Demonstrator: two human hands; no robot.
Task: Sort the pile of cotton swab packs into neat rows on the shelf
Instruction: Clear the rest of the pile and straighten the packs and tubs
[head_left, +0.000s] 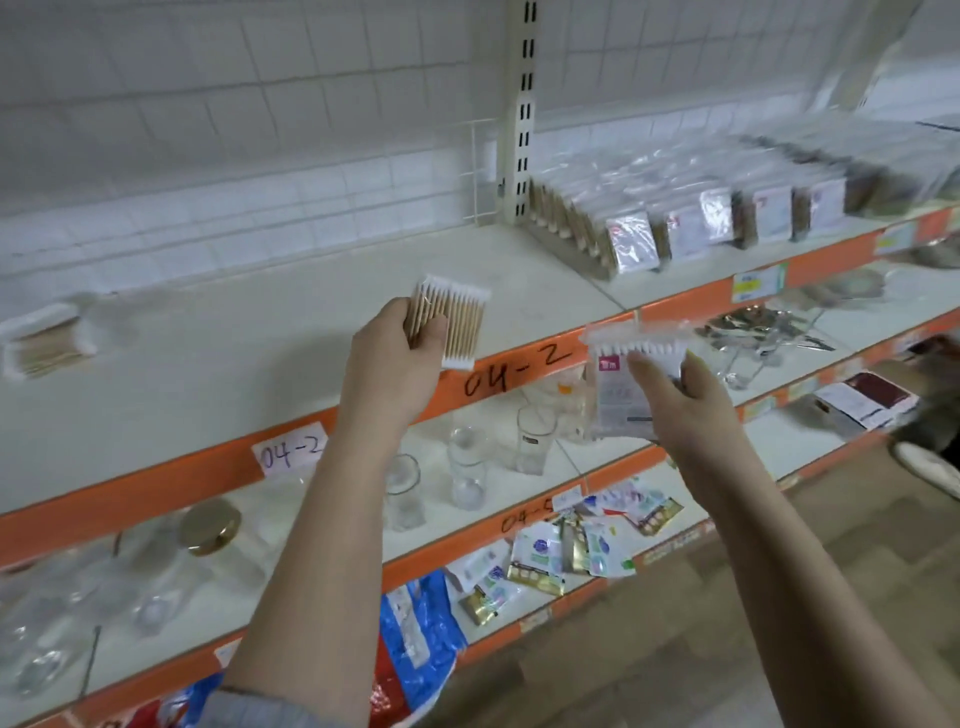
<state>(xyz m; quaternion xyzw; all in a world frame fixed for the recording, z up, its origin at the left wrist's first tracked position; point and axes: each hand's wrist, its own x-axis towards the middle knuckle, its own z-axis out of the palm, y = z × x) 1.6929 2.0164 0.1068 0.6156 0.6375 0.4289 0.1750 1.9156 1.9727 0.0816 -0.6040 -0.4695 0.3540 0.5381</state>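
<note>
My left hand (389, 358) grips a cotton swab pack (457, 322) with wooden sticks and white tips, held over the front of the white shelf (260, 332). My right hand (685, 400) holds a second swab pack (623, 384) with a printed label, in front of the orange shelf edge (524, 369). Rows of swab packs (701, 218) stand upright on the right section of the shelf. A few more swab packs (41, 343) lie at the far left of the shelf.
A slotted metal upright (524, 109) divides the shelf sections. Glass cups (467, 467) and jars (208, 530) stand on the shelf below. Lower still lie small sachets (561, 551) and blue bags (421, 634). A white shoe (930, 467) shows at right.
</note>
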